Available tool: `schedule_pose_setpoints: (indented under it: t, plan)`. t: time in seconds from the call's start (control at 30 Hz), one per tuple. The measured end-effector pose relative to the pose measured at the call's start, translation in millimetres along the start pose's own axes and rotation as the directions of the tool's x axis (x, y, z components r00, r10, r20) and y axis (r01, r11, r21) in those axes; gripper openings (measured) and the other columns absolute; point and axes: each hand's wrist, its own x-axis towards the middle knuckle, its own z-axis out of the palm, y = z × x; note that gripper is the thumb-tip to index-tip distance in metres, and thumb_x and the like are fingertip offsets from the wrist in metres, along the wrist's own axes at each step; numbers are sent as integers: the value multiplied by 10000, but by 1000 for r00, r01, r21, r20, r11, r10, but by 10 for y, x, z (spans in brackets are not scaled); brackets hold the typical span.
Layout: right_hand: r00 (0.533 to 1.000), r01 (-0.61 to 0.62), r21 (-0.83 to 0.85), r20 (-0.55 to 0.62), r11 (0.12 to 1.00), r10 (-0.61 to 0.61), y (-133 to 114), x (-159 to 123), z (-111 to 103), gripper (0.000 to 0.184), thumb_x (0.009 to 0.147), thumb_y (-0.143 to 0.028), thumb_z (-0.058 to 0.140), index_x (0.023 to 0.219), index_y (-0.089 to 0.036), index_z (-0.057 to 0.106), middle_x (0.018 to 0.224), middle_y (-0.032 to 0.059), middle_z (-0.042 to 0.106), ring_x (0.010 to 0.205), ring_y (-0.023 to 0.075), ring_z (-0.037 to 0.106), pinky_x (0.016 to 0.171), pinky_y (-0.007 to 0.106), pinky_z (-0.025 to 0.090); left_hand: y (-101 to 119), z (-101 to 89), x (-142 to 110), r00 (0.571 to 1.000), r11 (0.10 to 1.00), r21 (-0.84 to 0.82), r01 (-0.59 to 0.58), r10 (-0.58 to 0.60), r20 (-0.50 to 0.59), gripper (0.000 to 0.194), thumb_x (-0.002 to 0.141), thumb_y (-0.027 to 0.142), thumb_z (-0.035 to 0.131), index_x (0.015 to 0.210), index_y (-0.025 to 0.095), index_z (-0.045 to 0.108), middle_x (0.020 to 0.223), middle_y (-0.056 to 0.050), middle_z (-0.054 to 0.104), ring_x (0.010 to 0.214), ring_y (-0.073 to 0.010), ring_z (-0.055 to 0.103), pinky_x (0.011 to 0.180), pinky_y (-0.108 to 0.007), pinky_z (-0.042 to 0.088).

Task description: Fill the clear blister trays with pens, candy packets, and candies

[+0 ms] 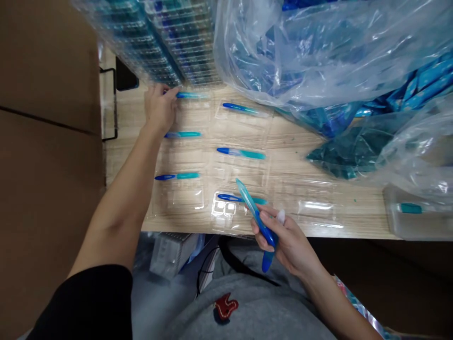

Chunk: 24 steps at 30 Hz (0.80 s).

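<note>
My left hand (160, 108) reaches to the far left of the table, its fingers closed around the blue end of a blue-and-teal pen (193, 95) lying in a clear plastic tray. My right hand (285, 238), near the table's front edge, grips more than one such pen (250, 198); a teal tip points away from me and blue ends stick out below the fingers. Further pens lie singly in clear trays in two columns, among them a middle pen (244, 153), a back pen (242, 109) and a front left pen (187, 176).
Tall stacks of clear packs (159, 42) holding blue and teal items stand at the back left. A large clear plastic bag (318, 56) covers the back right. On the right is a translucent bin (403, 226). A dark phone-like object (126, 75) lies behind my left hand.
</note>
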Motion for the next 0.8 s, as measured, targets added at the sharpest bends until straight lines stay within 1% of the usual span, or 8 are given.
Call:
schedule_pose_setpoints:
  t: [0.2, 0.3, 0.37, 0.43, 0.5, 0.6, 0.67, 0.8]
  plan:
    - [999, 30, 61, 40, 998, -32, 48, -8, 27, 325, 761, -417, 819, 886, -156, 672, 663, -18, 624, 452, 40, 465, 386, 163, 229, 213, -60, -183, 1000, 999, 41, -28, 28, 2, 503, 769, 144, 764, 1241, 226, 610, 1284, 8, 547, 1265, -191, 332, 1193, -492, 22]
    - [997, 35, 100, 71, 994, -42, 49, -20, 48, 334, 762, -428, 816, 890, -169, 647, 683, -15, 644, 470, 51, 492, 393, 161, 251, 432, -167, -668, 995, 987, -128, -96, 90, -51, 366, 859, 257, 710, 1211, 190, 638, 1272, -30, 595, 1233, -202, 435, 1174, -451, 207]
    - [996, 43, 100, 68, 994, -50, 44, -21, 76, 348, 764, -442, 810, 901, -179, 629, 706, -5, 661, 524, 70, 532, 407, 158, 275, 628, -270, -1161, 992, 915, -391, -102, 125, 34, 319, 924, 444, 619, 1085, 180, 698, 1117, -42, 683, 1023, -182, 589, 1031, -402, 426]
    - [996, 63, 81, 62, 995, -68, 42, -9, 119, 366, 760, -466, 805, 878, -180, 610, 708, 2, 664, 573, 85, 550, 417, 156, 288, 840, -373, -1701, 947, 806, -592, -11, 199, 252, 429, 911, 570, 583, 1054, 192, 725, 999, -54, 728, 874, -176, 652, 901, -374, 521]
    - [994, 79, 60, 68, 995, -83, 48, 11, 172, 391, 741, -485, 810, 857, -184, 590, 683, -6, 650, 557, 81, 514, 413, 157, 281, 1033, -443, -2176, 858, 758, -644, 100, 262, 442, 396, 921, 562, 571, 1037, 222, 736, 994, -50, 741, 870, -177, 681, 847, -341, 557]
    - [995, 80, 54, 53, 995, -83, 83, 34, 250, 422, 695, -479, 841, 842, -195, 565, 633, -43, 600, 503, 58, 437, 401, 150, 259, 1203, -458, -2625, 752, 735, -662, 146, 352, 557, 282, 911, 488, 615, 1001, 250, 736, 928, -34, 739, 840, -180, 703, 778, -313, 591]
    - [997, 68, 61, 32, 996, -70, 128, 23, 278, 429, 677, -469, 859, 815, -192, 562, 598, -60, 557, 498, 50, 427, 401, 139, 247, 1217, -436, -2767, 772, 723, -676, 144, 346, 534, 216, 889, 436, 660, 979, 254, 734, 971, -41, 738, 913, -195, 709, 829, -325, 598]
    - [999, -35, 118, -32, 992, 39, 247, -89, 216, 420, 675, -463, 862, 806, -172, 589, 671, -33, 591, 549, 53, 480, 418, 136, 254, 1076, -406, -2840, 880, 648, -725, 235, 175, 442, 185, 865, 396, 705, 986, 259, 734, 945, -38, 741, 875, -191, 713, 821, -336, 613]
